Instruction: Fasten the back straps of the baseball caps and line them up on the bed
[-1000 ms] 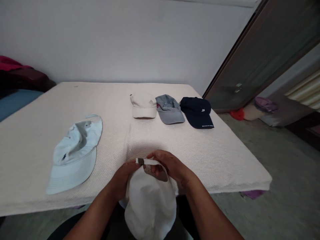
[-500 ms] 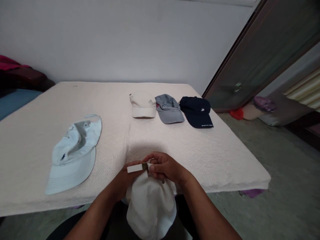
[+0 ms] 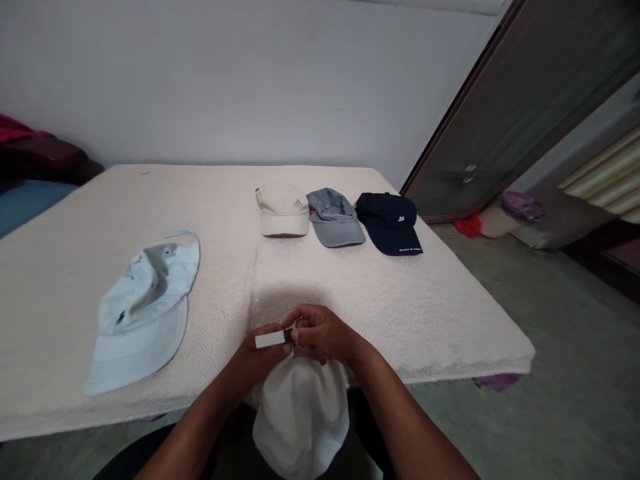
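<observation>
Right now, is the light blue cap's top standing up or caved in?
Caved in: the light blue cap shows deep folds around a shadowed hollow.

The person's left hand (image 3: 259,352) and right hand (image 3: 323,335) are bare, fingers and wrists alike. The left forearm (image 3: 200,415) and right forearm (image 3: 395,408) are also uncovered for as much of them as shows, each one smooth in outline and broadening from a narrower wrist. Lower down, the person wears dark, nearly black clothing (image 3: 143,455), plain in colour, with a rounded edge at the lower left and another patch beside the right forearm, too deeply shaded to tell the garment or its seams.
</observation>
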`<state>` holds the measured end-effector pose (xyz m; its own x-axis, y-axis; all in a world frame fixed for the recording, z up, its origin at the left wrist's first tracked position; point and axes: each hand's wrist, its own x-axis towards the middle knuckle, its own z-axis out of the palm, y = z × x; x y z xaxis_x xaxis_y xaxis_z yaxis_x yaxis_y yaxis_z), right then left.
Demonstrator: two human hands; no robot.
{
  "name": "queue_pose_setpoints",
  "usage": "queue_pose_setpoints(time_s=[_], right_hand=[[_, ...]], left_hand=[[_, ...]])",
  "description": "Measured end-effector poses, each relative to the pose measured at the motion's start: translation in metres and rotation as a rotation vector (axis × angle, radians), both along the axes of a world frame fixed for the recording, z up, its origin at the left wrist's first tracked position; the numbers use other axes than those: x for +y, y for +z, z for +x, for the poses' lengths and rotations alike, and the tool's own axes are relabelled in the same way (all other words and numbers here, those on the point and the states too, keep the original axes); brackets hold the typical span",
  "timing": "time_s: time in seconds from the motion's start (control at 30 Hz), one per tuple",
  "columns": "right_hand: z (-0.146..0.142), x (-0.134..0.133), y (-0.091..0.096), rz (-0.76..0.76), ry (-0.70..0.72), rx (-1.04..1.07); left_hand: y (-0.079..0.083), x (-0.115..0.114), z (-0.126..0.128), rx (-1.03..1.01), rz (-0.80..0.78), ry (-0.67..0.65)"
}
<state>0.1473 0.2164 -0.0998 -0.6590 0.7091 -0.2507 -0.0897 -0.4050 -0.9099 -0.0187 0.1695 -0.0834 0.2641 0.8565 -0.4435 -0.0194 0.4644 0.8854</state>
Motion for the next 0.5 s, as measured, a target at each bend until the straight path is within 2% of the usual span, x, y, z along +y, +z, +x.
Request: queue_pose_setpoints(time_s=[0.23,0.5], right_hand=[[0.003,0.001,0.001,-0.016,-0.011,0.056],[0.011,0.0,0.003,-0.042,0.054,0.183]], left_hand=[[0.002,-0.001,0.004,-0.057,-0.073,0.104],[-0.006,-0.003,0.005,-0.131,-0.159,0.157]])
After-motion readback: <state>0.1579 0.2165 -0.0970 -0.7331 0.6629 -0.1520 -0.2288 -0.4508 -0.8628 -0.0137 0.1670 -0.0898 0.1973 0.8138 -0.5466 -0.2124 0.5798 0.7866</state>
